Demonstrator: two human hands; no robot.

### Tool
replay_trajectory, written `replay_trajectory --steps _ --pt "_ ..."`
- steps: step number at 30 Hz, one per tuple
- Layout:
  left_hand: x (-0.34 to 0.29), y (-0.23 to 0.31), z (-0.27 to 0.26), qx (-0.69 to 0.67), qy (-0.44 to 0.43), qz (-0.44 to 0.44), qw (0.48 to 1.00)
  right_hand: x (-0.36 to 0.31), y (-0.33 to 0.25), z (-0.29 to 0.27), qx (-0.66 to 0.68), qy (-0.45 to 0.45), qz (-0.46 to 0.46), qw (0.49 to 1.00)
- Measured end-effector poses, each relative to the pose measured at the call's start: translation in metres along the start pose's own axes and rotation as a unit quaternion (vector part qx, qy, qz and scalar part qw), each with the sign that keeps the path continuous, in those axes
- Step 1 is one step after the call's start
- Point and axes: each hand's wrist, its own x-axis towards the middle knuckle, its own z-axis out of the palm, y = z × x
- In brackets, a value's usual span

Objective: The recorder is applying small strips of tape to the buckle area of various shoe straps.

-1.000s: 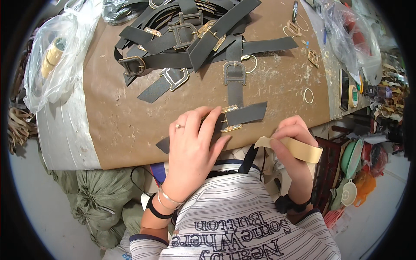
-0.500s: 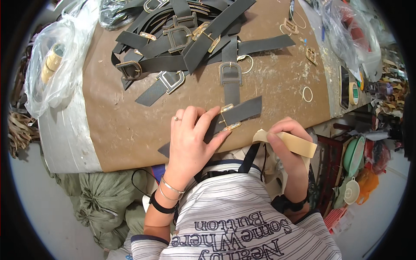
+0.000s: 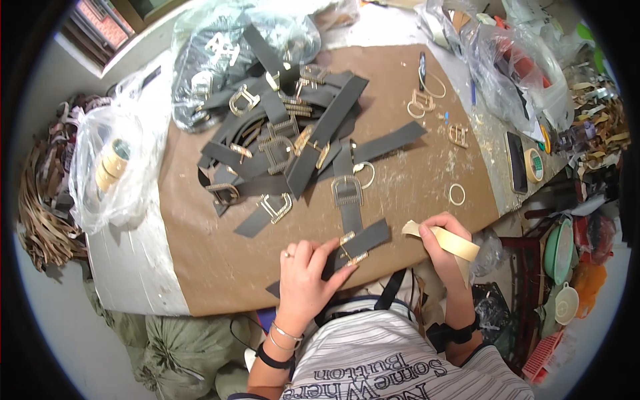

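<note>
A short black belt strap [image 3: 371, 235] with a gold rhinestone buckle [image 3: 358, 259] lies near the table's front edge. My left hand [image 3: 308, 270] covers the strap's left part, thumb and forefinger closed on the buckle's sides. To its right, my right hand [image 3: 445, 239] pinches a strip of cream masking tape [image 3: 459, 245] between thumb and fingers. The tape's torn end points left toward the strap, apart from it. Just beyond the strap lies another belt with a dark stone-set buckle [image 3: 347, 192].
A heap of black belts [image 3: 273, 143] fills the table's middle back, beside a clear bag [image 3: 240, 60]. At left, a plastic bag [image 3: 110, 167] holds tape rolls. A phone [image 3: 516, 162] and a tape roll [image 3: 533, 165] lie at right. Loose buckles [image 3: 458, 135] and a ring [image 3: 457, 194] are scattered nearby.
My view has tilted up, showing more of the table's far side. My right hand has moved the tape farther over the table edge, away from my body. My left hand stays on the buckle.
</note>
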Motion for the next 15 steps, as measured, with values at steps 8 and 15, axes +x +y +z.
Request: replay_trajectory --steps 8,15 --pt "0.003 0.002 -0.004 0.006 0.001 0.012 1.0 0.018 0.027 -0.004 -0.034 0.076 -0.078 0.993" --pt "-0.001 0.003 -0.006 0.004 -0.013 0.023 1.0 0.016 0.037 0.008 -0.018 0.119 -0.064 0.991"
